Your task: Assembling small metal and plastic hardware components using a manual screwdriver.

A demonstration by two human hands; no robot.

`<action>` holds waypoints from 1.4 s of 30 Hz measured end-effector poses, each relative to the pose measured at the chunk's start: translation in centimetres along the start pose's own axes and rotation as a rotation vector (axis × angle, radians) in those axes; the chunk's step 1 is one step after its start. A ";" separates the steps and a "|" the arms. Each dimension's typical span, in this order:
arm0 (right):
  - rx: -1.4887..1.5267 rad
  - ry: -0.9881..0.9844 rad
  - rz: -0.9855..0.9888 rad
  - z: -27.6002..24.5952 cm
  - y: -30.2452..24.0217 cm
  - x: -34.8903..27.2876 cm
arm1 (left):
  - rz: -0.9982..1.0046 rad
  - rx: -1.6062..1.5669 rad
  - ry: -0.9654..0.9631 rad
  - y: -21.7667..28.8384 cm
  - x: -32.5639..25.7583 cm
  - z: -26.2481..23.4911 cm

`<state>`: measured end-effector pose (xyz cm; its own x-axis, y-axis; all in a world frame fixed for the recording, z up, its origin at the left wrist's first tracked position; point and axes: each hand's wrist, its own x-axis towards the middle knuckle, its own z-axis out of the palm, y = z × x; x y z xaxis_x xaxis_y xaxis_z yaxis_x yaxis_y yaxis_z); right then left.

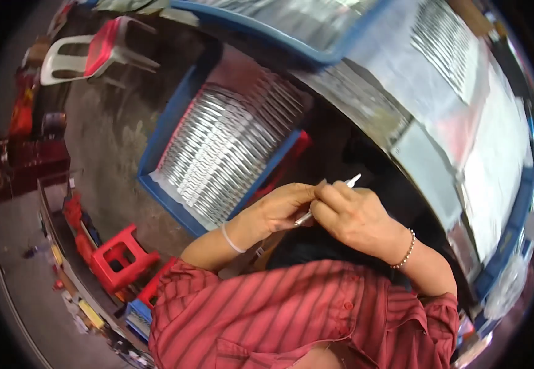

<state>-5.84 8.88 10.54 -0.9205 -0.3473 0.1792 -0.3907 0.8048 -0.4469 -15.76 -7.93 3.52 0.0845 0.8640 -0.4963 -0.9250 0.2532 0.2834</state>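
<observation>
In front of my chest, both hands meet around a slim tube with a white pointed tip (pixel 353 181). My left hand (pixel 286 204) is closed at its silvery lower end, thumb and fingers pinched together. Wrapped over the tube's middle are the curled fingers of my right hand (pixel 358 216), which hide most of its body. The white tip sticks out beyond the right fingers, pointing up and to the right. Just past my left hand, rows of similar silvery tubes (pixel 218 150) lie side by side in a blue tray (pixel 170 212).
On the right, a worktable carries a pale grey board (pixel 425 175), white sheets (pixel 494 160) and more tubes in a row (pixel 445 52). Another blue tray (pixel 316 56) sits at the far edge. Left on the floor are a red stool (pixel 110 277) and a white chair (pixel 64 56).
</observation>
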 end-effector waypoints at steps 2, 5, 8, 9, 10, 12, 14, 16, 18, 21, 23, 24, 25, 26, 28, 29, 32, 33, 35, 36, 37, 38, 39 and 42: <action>0.121 0.122 -0.002 0.3 1.1 3.4 | 0.128 -0.091 0.237 0.8 -1.7 0.0; 0.462 0.349 0.088 0.9 2.9 10.1 | 0.586 0.426 0.678 1.4 -4.0 -1.1; 0.663 0.238 0.244 4.1 6.1 17.2 | 1.018 1.143 1.012 0.0 -4.9 -3.2; 0.606 0.260 0.242 6.4 7.9 19.4 | 1.062 1.240 1.080 -0.5 -4.8 -3.3; 0.541 0.285 0.251 8.4 10.0 21.1 | 1.009 1.174 1.066 -0.9 -4.3 -2.9; 0.454 0.253 0.278 11.5 12.8 24.3 | 1.010 1.191 1.072 -1.7 -3.3 -3.3; 0.347 0.195 0.345 13.0 13.4 26.9 | 1.067 1.312 1.089 -2.1 -3.3 -4.0; 0.307 0.121 0.272 14.2 14.6 27.8 | 1.062 1.245 1.073 -1.9 -3.4 -4.1; 0.292 0.122 0.236 15.2 16.1 28.3 | 1.050 1.150 1.034 -1.7 -3.6 -4.1; 0.421 0.081 0.198 15.1 15.1 29.2 | 1.087 1.164 1.039 -2.1 -4.2 -5.0; 0.534 0.043 0.227 15.2 15.7 28.9 | 1.113 1.144 1.032 -2.0 -3.9 -5.2; 0.516 0.079 0.215 15.9 16.3 29.0 | 1.131 1.152 1.024 -2.0 -3.8 -5.1; 0.501 0.113 0.202 16.1 16.2 29.0 | 1.147 1.161 1.019 -2.0 -3.8 -5.2; 0.500 0.109 0.205 16.3 16.2 29.0 | 1.145 1.156 1.018 -2.0 -3.8 -5.2; 0.494 0.113 0.257 16.3 16.1 28.8 | 1.152 1.161 1.014 -1.8 -3.8 -5.2; 0.493 0.110 0.255 16.2 16.1 28.8 | 1.154 1.157 1.017 -1.8 -3.8 -5.2; 0.445 0.108 0.305 15.4 15.2 28.9 | 1.132 1.120 1.019 -1.8 -4.0 -5.2; 0.580 0.107 0.305 15.2 14.6 28.8 | 1.134 1.129 1.027 -1.8 -4.0 -5.2; 0.708 0.109 0.308 15.0 14.7 28.7 | 1.140 1.138 1.027 -1.9 -4.0 -5.2; 0.524 0.071 0.294 15.4 15.3 28.9 | 1.148 1.134 1.024 -2.0 -3.9 -5.2; 0.340 0.033 0.279 15.8 15.7 28.9 | 1.156 1.130 1.020 -2.1 -3.8 -5.2; 0.335 0.034 0.280 16.2 16.0 28.7 | 1.161 1.129 1.016 -2.1 -3.7 -5.2; 0.309 0.066 0.308 16.6 16.4 28.5 | 1.164 1.134 1.007 -2.1 -3.5 -5.1; 0.323 0.114 0.305 16.3 14.8 28.7 | 1.160 1.144 1.020 -2.2 -4.0 -5.3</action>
<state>-37.87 2.95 -5.18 -0.9953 -0.0485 0.0841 -0.0950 0.6642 -0.7415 -16.04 -14.22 0.50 -0.9111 0.3588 0.2027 0.3230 0.3164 0.8919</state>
